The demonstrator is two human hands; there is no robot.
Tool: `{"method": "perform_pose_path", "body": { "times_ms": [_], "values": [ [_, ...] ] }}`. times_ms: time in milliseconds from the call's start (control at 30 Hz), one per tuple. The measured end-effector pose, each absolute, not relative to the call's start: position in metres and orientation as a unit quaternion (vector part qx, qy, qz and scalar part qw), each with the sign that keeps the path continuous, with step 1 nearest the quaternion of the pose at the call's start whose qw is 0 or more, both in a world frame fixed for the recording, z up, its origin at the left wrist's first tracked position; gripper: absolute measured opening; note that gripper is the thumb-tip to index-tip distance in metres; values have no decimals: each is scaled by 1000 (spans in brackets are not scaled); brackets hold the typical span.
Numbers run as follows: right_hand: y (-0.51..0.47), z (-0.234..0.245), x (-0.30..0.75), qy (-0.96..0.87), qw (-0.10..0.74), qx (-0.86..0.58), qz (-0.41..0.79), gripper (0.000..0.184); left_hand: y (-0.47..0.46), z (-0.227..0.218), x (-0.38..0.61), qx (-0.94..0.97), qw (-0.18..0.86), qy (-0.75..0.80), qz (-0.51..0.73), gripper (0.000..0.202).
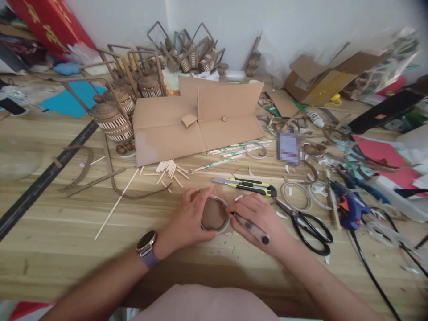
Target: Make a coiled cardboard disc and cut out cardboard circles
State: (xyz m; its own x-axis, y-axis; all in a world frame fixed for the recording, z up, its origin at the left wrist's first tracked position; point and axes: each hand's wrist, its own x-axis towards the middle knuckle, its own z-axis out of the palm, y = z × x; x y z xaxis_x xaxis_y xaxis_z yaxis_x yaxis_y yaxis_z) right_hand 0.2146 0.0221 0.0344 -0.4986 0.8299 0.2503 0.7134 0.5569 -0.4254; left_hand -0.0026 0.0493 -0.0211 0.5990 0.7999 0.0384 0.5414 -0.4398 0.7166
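My left hand (192,216) curls round the left side of a thin ring (216,232), which looks like a narrow roll of tape. Its thumb and fingers press the ring flat on a small piece of brown cardboard (214,215). A pen (250,228) is gripped in my right hand (256,214), its tip at the ring's right edge. Just beyond the hands lies a yellow and black utility knife (249,185) with its blade out. Black-handled scissors (307,227) rest to the right of my right hand.
A folded cardboard sheet (170,138) lies behind short wooden sticks (167,168). Small lidded baskets (112,118) with tall handles stand at the back left. Two tape rolls (296,196) and a blue glue gun (351,207) with its cable are on the right, among paper scraps.
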Motion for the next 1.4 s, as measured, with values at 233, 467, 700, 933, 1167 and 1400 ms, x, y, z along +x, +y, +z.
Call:
{"method": "perform_pose_path", "body": {
  "times_ms": [233,467,700,933,1167,1400],
  "values": [
    [13,60,209,-852,216,-461,125,18,49,-19,-3,827,339,407,188,96],
    [36,71,206,-811,113,-527,228,20,50,-19,-2,828,340,406,184,99],
    [51,62,193,-850,33,-487,198,16,50,-22,-2,827,337,411,186,97],
    [60,60,183,-885,34,-441,145,17,50,-22,-2,828,332,409,192,93],
    [52,49,209,-792,281,-463,281,14,50,-21,-2,827,344,406,184,100],
    [34,26,210,-745,291,-491,345,11,50,-22,-2,827,345,404,185,104]
  ]
}}
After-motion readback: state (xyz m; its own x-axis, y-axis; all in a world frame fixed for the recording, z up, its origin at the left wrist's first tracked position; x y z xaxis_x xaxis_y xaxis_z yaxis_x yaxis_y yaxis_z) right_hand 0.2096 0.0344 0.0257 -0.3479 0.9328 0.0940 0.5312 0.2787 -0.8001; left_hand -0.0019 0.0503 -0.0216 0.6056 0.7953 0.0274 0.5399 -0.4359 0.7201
